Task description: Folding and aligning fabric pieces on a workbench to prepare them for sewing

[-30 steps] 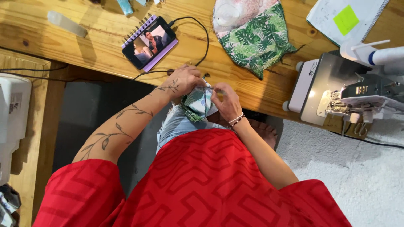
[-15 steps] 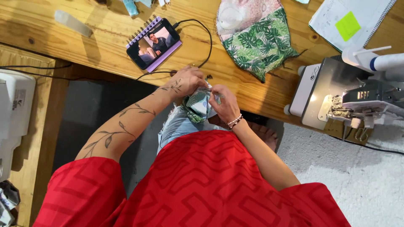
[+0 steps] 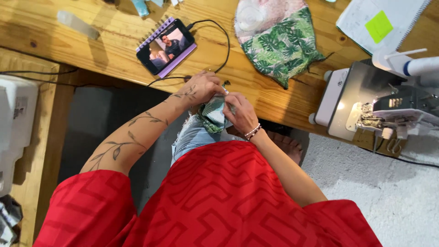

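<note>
Both hands meet over the near edge of the wooden desk, working one small piece of leaf-print fabric. The left hand curls over the top of that fabric, fingers closed on its upper edge, while the right hand pinches its right side between thumb and fingers. The fabric hangs bunched between them, just above the person's lap and slightly in front of the desk edge.

Farther on the desk, to the left of the hands, a phone lies on a purple spiral notebook with its screen lit; a black cable loops from it toward the left hand. To the far right lies a larger green leaf-print cloth, partly overlapping a pale pink fabric. A white notebook with a green sticky note sits at the far right corner. A sewing machine stands to the right of the hands, its work light on. Another white machine shows at the left edge.
</note>
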